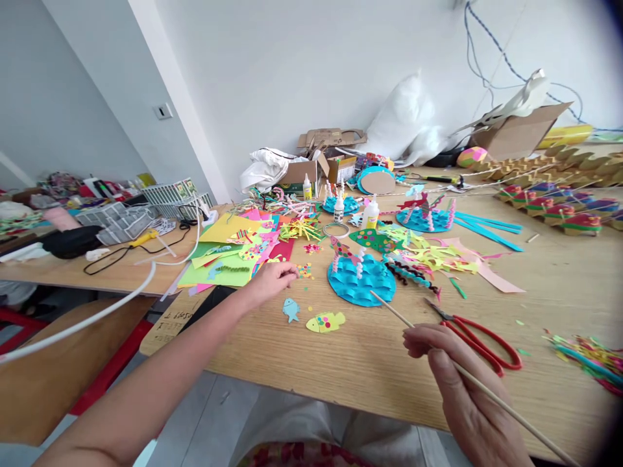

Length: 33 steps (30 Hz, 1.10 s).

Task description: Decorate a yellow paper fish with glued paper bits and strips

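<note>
A thin wooden stick slants through my right hand, its fingers closed around it and its tip near the front rim of a blue scalloped disc. On that disc, paper fish, including a green spotted fish, stand on twisted pipe-cleaner posts. My left hand rests with curled fingers beside small coloured paper dots; whether anything is between its fingertips is hidden. In front of it lie a blue paper fish and a yellow spotted paper fish.
Red-handled scissors lie beside my right hand. Glue bottles stand behind the disc. Coloured paper sheets pile at the left, paper strips at the right. Another decorated blue disc and cardboard boxes are farther back.
</note>
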Each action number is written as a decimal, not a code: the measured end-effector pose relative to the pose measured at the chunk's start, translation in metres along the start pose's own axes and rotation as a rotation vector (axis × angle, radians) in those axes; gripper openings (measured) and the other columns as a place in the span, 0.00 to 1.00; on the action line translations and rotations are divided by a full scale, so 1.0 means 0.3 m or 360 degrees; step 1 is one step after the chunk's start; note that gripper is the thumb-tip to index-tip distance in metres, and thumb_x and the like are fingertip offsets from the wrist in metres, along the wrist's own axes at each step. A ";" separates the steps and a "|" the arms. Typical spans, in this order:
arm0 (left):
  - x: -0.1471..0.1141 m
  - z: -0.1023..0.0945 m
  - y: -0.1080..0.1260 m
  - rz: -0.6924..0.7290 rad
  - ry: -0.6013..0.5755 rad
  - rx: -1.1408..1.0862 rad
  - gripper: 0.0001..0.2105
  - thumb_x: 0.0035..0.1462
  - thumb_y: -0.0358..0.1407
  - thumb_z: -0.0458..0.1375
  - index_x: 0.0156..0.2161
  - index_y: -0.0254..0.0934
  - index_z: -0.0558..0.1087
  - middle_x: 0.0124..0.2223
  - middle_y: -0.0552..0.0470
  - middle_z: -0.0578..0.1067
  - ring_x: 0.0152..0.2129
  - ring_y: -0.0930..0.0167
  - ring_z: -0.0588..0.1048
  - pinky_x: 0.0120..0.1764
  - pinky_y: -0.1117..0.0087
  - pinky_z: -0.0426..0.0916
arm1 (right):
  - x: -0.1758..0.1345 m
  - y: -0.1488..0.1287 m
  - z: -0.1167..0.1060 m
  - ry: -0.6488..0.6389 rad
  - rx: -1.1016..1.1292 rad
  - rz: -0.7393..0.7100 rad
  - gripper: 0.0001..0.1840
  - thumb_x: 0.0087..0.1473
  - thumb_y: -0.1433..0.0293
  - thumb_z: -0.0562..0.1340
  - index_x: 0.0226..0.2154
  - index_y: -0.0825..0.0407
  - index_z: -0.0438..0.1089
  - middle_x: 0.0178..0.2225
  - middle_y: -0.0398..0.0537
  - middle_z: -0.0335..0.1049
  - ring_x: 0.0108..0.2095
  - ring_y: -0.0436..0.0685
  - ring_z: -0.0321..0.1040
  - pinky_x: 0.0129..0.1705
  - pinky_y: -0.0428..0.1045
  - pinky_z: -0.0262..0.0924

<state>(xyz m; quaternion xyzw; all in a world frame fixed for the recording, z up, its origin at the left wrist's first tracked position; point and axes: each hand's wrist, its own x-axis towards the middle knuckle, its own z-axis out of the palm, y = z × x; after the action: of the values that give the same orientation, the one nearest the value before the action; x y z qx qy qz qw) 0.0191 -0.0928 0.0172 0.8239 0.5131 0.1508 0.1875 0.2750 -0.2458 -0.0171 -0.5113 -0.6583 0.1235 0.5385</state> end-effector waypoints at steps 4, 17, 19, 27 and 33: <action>0.075 -0.002 -0.021 0.0109 -0.0048 0.0388 0.10 0.51 0.28 0.50 0.37 0.35 0.73 0.33 0.51 0.75 0.30 0.71 0.72 0.34 0.74 0.64 | -0.012 0.019 0.028 -0.0043 0.0056 0.0029 0.10 0.57 0.68 0.50 0.36 0.48 0.66 0.32 0.46 0.66 0.32 0.52 0.65 0.31 0.44 0.62; 0.186 0.043 -0.031 0.0164 -0.0217 0.0594 0.10 0.50 0.29 0.51 0.35 0.35 0.73 0.32 0.49 0.75 0.30 0.69 0.71 0.34 0.73 0.62 | -0.037 0.054 0.051 -0.0094 0.0129 0.0110 0.11 0.57 0.66 0.50 0.36 0.50 0.66 0.30 0.48 0.65 0.31 0.54 0.64 0.30 0.48 0.61; 0.190 0.037 -0.035 0.0152 -0.0225 0.0577 0.11 0.50 0.29 0.50 0.35 0.35 0.73 0.30 0.50 0.75 0.28 0.70 0.71 0.32 0.73 0.62 | -0.039 0.053 0.051 -0.0094 0.0150 0.0131 0.11 0.56 0.66 0.50 0.36 0.50 0.66 0.30 0.48 0.65 0.31 0.54 0.64 0.30 0.48 0.61; 0.210 0.029 -0.075 0.0100 -0.0176 0.0477 0.12 0.46 0.25 0.50 0.33 0.34 0.74 0.32 0.51 0.75 0.31 0.71 0.71 0.36 0.74 0.63 | -0.043 0.055 0.049 -0.0091 0.0156 0.0135 0.12 0.56 0.65 0.50 0.36 0.50 0.66 0.30 0.48 0.66 0.31 0.54 0.65 0.30 0.48 0.61; 0.224 0.010 -0.106 -0.0012 -0.0090 0.0371 0.11 0.46 0.26 0.51 0.35 0.32 0.73 0.29 0.53 0.75 0.24 0.74 0.71 0.29 0.77 0.64 | -0.037 0.048 0.048 -0.0084 0.0085 0.0072 0.11 0.56 0.66 0.50 0.35 0.49 0.66 0.30 0.47 0.66 0.31 0.53 0.65 0.29 0.46 0.62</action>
<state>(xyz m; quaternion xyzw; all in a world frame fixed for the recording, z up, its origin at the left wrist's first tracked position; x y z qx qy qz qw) 0.0240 -0.0197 0.0035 0.8421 0.5248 0.0662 0.1055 0.2697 -0.2426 -0.0395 -0.5080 -0.6571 0.1667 0.5314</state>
